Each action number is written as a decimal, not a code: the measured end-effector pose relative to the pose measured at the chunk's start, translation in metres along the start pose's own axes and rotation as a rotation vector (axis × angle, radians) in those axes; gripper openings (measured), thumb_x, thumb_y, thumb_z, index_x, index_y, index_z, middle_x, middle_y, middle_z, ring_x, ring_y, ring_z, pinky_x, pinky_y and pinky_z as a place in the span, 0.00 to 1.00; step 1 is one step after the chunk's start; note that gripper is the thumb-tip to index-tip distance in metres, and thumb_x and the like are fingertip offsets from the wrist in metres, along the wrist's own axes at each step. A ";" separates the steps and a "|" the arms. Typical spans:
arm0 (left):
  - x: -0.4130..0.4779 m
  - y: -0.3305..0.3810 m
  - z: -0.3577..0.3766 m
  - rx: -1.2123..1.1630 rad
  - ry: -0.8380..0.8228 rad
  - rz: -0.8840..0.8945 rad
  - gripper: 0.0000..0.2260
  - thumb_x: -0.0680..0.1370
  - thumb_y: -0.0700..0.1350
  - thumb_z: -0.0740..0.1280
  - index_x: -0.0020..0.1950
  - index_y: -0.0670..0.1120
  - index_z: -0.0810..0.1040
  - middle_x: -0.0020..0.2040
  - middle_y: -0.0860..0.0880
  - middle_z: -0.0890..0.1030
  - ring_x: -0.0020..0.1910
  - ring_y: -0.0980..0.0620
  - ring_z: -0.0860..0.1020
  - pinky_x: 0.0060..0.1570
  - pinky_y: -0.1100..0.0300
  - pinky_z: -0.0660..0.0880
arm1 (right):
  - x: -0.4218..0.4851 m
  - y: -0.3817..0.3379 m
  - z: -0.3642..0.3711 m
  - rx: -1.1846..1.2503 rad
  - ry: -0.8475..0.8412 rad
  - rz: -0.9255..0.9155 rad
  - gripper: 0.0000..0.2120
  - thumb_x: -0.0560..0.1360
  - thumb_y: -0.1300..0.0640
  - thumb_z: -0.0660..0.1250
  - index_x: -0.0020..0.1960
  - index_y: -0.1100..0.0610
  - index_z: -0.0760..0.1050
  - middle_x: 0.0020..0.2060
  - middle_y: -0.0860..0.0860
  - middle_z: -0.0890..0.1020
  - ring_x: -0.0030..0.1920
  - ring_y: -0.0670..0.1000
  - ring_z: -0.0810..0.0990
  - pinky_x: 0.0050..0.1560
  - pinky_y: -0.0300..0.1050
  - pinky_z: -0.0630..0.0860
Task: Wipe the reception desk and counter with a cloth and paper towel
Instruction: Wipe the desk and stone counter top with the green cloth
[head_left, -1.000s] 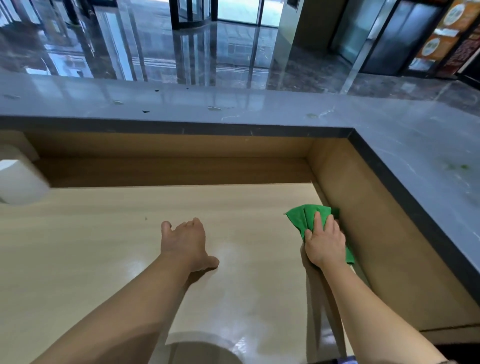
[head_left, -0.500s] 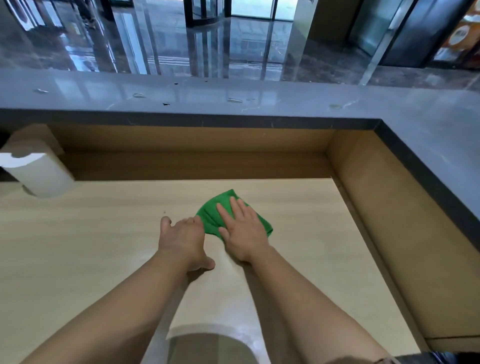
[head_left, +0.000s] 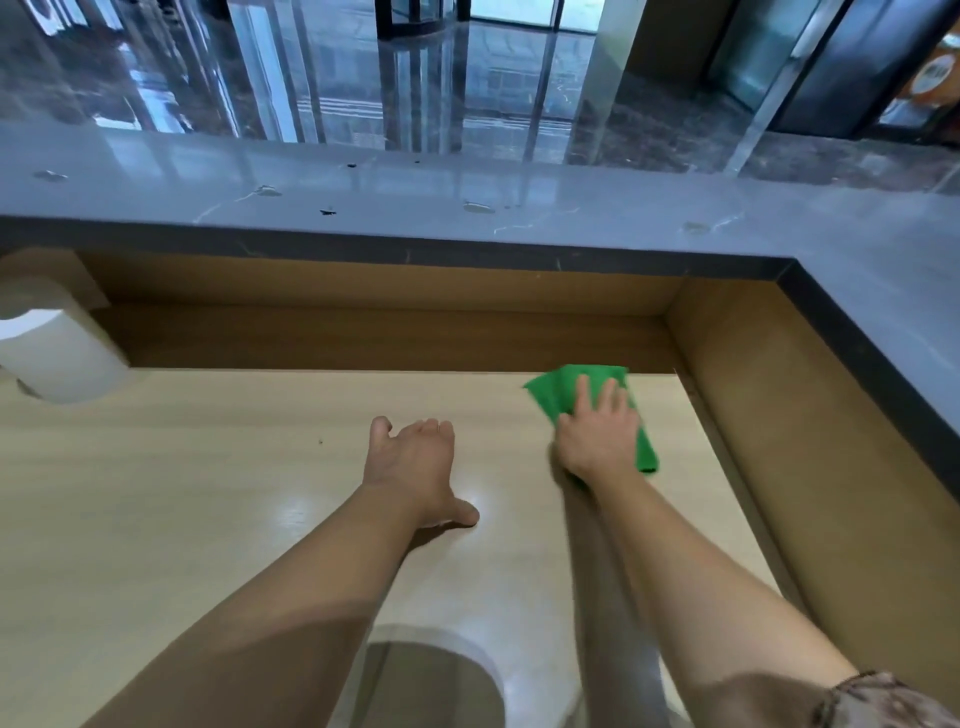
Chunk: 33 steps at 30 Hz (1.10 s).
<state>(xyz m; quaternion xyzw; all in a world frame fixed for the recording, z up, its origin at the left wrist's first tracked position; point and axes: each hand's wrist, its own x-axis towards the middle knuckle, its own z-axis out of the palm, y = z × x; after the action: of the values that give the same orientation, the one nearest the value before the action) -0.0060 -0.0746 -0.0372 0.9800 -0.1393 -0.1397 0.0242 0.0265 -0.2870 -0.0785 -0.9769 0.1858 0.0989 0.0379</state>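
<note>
The person leans over the pale wooden desk top (head_left: 182, 519) with both arms stretched forward. The right hand (head_left: 597, 436) lies flat on the folded green cloth (head_left: 566, 387). Its fingers are straight and spread, pressing the cloth down, not closed around it. The cloth is in the far right corner of the desk top. Its far edge reaches almost to the back edge of the desk top, and only a narrow strip of bare wood separates it from the brown wooden side wall (head_left: 779, 441) on the right.

The left hand (head_left: 410, 467) is released and holds nothing. It rests palm down on the desk top near the middle, thumb out to the side, a little apart from the cloth. To the left of this hand the wood is wide and open as far as the white paper towel roll (head_left: 57, 353), which stands upright at the far left, close to the back edge.

Behind the desk top there is a dark recess, and over it runs the grey polished stone counter (head_left: 519, 208) with a black front edge. The counter turns a corner and continues along the right side. Several small dark specks and pale smears (head_left: 267, 191) lie on its surface. At the near edge, between the forearms, is a rounded grey shape with a white rim (head_left: 431, 675); what it is I cannot tell.
</note>
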 end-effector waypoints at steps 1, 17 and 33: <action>0.003 0.001 0.000 0.017 -0.003 0.000 0.30 0.63 0.68 0.70 0.54 0.50 0.69 0.51 0.52 0.73 0.57 0.51 0.73 0.62 0.48 0.56 | -0.001 -0.024 0.002 -0.012 -0.006 -0.102 0.30 0.82 0.46 0.48 0.79 0.52 0.40 0.78 0.60 0.43 0.78 0.60 0.42 0.76 0.55 0.43; 0.047 0.038 -0.016 0.367 -0.292 -0.095 0.17 0.66 0.64 0.73 0.34 0.51 0.75 0.37 0.55 0.78 0.43 0.52 0.77 0.68 0.44 0.49 | 0.098 -0.023 -0.024 0.036 -0.098 -0.356 0.29 0.82 0.48 0.49 0.79 0.46 0.40 0.79 0.50 0.41 0.78 0.54 0.46 0.76 0.54 0.49; -0.013 0.072 -0.004 0.331 -0.167 -0.073 0.08 0.66 0.54 0.71 0.42 0.52 0.81 0.37 0.55 0.80 0.41 0.52 0.77 0.70 0.43 0.46 | -0.021 0.145 0.000 0.124 -0.028 -0.096 0.28 0.83 0.49 0.49 0.80 0.55 0.44 0.79 0.56 0.45 0.78 0.57 0.49 0.74 0.54 0.54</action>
<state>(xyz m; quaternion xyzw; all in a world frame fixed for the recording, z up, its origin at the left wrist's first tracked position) -0.0357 -0.1400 -0.0237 0.9601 -0.1262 -0.1965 -0.1541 -0.0464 -0.4136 -0.0796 -0.9790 0.1439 0.0988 0.1054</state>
